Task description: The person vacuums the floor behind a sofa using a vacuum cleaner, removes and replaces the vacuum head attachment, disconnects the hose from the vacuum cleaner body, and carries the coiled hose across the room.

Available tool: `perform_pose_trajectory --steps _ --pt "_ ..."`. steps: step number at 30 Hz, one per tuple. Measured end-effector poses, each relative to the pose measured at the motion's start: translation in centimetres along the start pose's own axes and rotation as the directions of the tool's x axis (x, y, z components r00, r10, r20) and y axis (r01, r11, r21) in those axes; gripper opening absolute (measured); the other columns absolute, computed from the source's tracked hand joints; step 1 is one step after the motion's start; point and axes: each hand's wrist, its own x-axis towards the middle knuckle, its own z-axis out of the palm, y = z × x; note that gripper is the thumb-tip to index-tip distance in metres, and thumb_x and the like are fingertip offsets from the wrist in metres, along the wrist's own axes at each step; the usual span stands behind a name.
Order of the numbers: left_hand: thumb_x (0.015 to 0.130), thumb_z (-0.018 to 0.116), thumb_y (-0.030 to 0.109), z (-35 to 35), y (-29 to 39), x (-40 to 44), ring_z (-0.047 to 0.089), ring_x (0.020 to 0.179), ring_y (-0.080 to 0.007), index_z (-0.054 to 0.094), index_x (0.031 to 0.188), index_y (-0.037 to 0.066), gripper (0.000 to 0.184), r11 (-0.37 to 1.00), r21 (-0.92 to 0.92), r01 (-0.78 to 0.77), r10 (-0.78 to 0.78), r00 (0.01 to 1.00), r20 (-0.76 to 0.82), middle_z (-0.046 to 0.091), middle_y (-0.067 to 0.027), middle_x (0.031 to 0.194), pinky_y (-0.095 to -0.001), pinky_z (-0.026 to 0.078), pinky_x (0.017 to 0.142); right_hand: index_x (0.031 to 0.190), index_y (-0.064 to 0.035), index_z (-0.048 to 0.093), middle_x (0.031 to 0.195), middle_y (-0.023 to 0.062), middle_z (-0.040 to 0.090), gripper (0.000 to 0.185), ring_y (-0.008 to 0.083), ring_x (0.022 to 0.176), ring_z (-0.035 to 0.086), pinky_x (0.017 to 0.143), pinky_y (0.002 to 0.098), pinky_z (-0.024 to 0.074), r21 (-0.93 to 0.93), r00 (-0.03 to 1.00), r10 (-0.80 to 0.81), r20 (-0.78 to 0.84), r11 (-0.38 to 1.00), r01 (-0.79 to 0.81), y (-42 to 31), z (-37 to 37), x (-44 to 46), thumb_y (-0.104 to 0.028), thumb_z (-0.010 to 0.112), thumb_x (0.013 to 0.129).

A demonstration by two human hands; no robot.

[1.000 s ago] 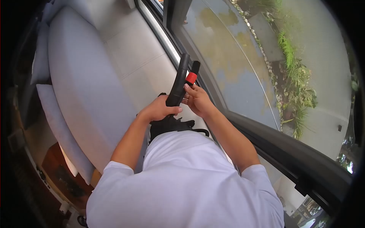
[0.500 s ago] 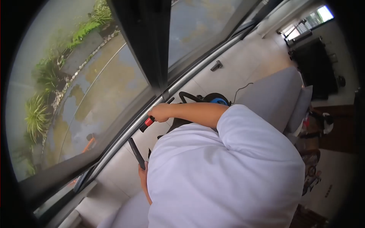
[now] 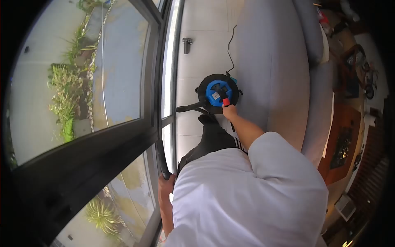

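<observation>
My right hand [image 3: 229,112] is closed around a black tool with a red band [image 3: 226,101]; its exact kind is unclear. The tool's upper end overlaps the blue centre of a round black cable reel [image 3: 212,103] on the floor; whether they touch I cannot tell. A black cord [image 3: 231,53] runs from the reel along the floor. At lower left, my left hand [image 3: 166,183] grips the end of a long black tube-like piece [image 3: 163,158], held upright beside the dark window frame [image 3: 154,82].
Tall glass panes stand on the left, with plants [image 3: 68,99] and wet paving [image 3: 121,61] outside. A grey sofa [image 3: 267,61] borders the right. A small dark device [image 3: 187,45] lies on the tiled floor [image 3: 189,88] farther ahead.
My view has swung so the reel shows fully. My right hand has moved from the window rail to above the reel, still holding the red-banded tool. The left hand keeps its black piece.
</observation>
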Motion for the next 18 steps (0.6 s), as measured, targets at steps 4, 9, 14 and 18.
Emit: perform_pose_trajectory --steps 4,9,14,18 --pt "0.083 0.077 0.019 -0.6 2.6 1.5 0.065 0.060 -0.0187 0.067 0.087 -0.002 0.023 0.994 0.014 0.112 -0.113 0.982 0.151 0.067 -0.0094 0.067 -0.0347 0.052 0.059 0.113 -0.0054 0.071 0.109 0.0234 0.072 0.040 0.0429 0.103 0.068 0.090 0.0507 0.0543 0.053 0.994 -0.091 -0.052 0.994 0.094 0.2 -1.6 1.8 -0.039 0.068 0.091" --pt "0.085 0.076 0.018 -1.9 0.1 3.9 0.065 0.060 -0.0178 0.066 0.088 -0.002 0.021 0.957 0.051 0.285 -0.289 0.936 0.199 0.067 -0.0077 0.069 -0.0331 0.051 0.058 0.125 -0.0093 0.064 0.123 0.0167 0.059 0.040 0.0382 0.114 0.062 0.097 0.0475 0.0522 -0.072 0.981 -0.171 -0.089 0.984 0.165 -3.6 0.2 3.9 -0.029 0.070 0.090" --pt "0.088 0.074 0.013 -3.6 0.7 6.7 0.065 0.059 -0.0185 0.065 0.090 -0.001 0.017 0.917 0.004 0.399 -0.377 0.863 0.337 0.066 -0.0075 0.069 -0.0329 0.051 0.057 0.122 -0.0069 0.065 0.122 0.0154 0.061 0.041 0.0385 0.113 0.062 0.098 0.0477 0.0520 -0.222 0.971 -0.206 -0.122 0.959 0.176 -5.4 2.8 6.7 -0.030 0.072 0.089" --pt "0.086 0.076 0.015 -3.9 1.5 8.5 0.064 0.060 -0.0182 0.065 0.091 -0.001 0.020 0.925 -0.016 0.380 -0.354 0.875 0.330 0.066 -0.0075 0.069 -0.0332 0.051 0.058 0.115 -0.0051 0.065 0.116 0.0176 0.065 0.042 0.0378 0.116 0.061 0.098 0.0474 0.0512 -0.254 0.936 -0.351 0.024 0.904 0.345 -5.2 0.8 8.3 -0.028 0.078 0.082"
